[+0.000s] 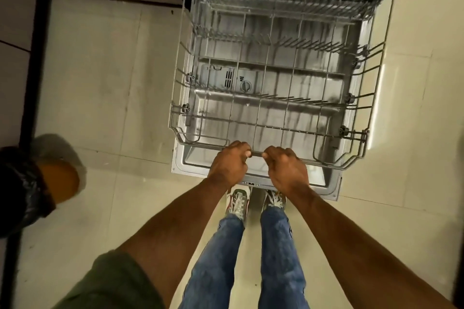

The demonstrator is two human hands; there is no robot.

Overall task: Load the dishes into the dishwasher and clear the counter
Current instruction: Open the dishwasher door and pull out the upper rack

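Observation:
The dishwasher stands open in front of me, its door (pixel 329 183) folded down flat over the floor. A grey wire lower rack (pixel 361 118) is slid out over the door and holds no dishes. My left hand (pixel 229 160) and my right hand (pixel 286 165) sit side by side, fingers curled round the rack's front rail (pixel 256 154) at its middle. Above it, a second wire rack (pixel 288 0) shows at the mouth of the machine. No dishes are in view.
A bin lined with a black bag (pixel 22 188), orange inside, stands on the floor at my left. Pale floor tiles (pixel 100 83) spread on both sides of the door. My feet (pixel 238 202) are right at the door's front edge. A dark cabinet plinth (pixel 37 57) runs along the left.

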